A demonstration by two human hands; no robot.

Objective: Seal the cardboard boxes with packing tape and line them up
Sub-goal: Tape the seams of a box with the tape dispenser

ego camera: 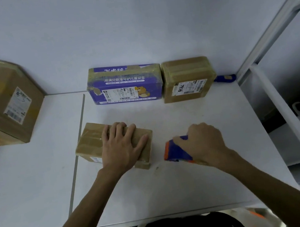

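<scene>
A small flat cardboard box [90, 140] with shiny tape across its top lies on the white table [204, 179]. My left hand [123, 147] rests flat on its right half, fingers straight. To the right, my right hand [203, 142] grips a blue and orange tape dispenser [174, 150] just above or on the table, apart from the box. At the back stand a purple printed box [124, 84] and a taped brown box [187, 79], side by side against the wall.
A large taped cardboard box [2, 105] sits at the far left on a second white table [30, 191]. A blue object [225, 78] lies behind the brown box. A white metal shelf frame [282, 112] runs along the right side.
</scene>
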